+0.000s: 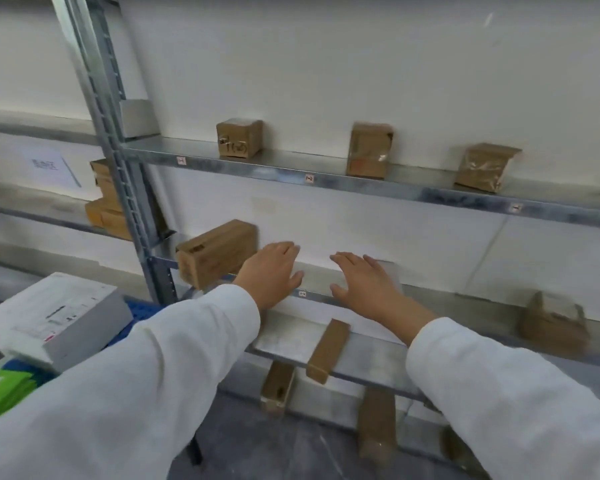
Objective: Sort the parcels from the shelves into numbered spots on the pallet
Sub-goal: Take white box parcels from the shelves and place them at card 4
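Held both arms, in white sleeves, outstretched toward the middle level of the grey metal shelf rack [113,133]. Held the left hand [272,271] palm down, fingers straight and close together, thumb spread to the right; gripped nothing. Held the right hand [364,282] as its mirror, fingers straight and pointing far-left, thumb spread toward the other hand; curled round nothing. Lay over a pale blurred shape [390,271] at the shelf edge, and could not tell whether touching it. Left a gap between the two hands.

Found, just left of the left hand on that same level, a long brown cardboard parcel [217,252] beside the rack's upright. Found far right on that level a crumpled brown paper parcel [551,320], well apart from the hands.

Found on the level above, spaced apart against the white wall, a small brown cube with black scribble [239,138], a tape-wrapped brown cube [369,150] and a creased brown cube [484,168].

Found on the level below, between the forearms, a narrow brown cardboard box [328,351] lying at a slant.

Found near left a white-and-grey rectangular box [52,317] resting on a blue plastic pallet [142,311].
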Demonstrator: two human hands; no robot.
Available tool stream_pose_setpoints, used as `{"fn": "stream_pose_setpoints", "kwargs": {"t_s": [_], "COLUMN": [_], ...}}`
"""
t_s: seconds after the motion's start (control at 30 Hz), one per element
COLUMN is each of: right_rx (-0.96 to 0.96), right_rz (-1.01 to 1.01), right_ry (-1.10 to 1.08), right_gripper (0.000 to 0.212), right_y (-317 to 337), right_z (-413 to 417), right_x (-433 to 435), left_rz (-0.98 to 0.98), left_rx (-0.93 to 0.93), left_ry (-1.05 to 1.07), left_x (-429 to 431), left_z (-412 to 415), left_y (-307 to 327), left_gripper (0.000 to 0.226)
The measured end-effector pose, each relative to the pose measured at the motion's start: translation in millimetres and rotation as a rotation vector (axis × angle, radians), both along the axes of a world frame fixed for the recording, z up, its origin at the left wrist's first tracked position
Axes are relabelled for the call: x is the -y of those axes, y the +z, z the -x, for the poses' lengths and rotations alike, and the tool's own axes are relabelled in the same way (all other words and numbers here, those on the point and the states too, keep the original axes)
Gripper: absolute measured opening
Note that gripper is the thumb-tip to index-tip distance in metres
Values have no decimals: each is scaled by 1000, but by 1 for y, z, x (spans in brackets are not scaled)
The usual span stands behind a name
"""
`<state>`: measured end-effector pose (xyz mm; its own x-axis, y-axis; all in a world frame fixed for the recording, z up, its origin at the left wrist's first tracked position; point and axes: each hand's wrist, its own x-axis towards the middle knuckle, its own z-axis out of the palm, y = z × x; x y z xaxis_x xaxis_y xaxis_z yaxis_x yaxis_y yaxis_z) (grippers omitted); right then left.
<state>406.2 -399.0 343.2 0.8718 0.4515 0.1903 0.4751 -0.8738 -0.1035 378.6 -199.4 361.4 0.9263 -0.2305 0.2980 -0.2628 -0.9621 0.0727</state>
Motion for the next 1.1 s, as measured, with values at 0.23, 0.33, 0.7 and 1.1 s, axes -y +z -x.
{"fn": "stream_pose_setpoints", "kwargs": {"t_s": [0.23,0.33,0.7,1.1], "right_rx": [-61,-87,-132,-143], "right_rz": [8,-36,-62,-131], "right_ry": [-218,-314,-587,-754], "right_gripper": [61,62,61,60], "right_y": [-13,-20,-47,-70], "right_z": [71,109,259,312], "right_x": [157,216,385,474], "left_rz": [-12,6,13,15], "left_rx": [-51,-69,-130,-161], "left_ry": [-191,-248,-502,-654], "left_x": [150,208,388,500], "left_z": [33,58,152,176], "left_y": [-13,-19,-49,-68], "left_gripper": [51,50,51,51]}}
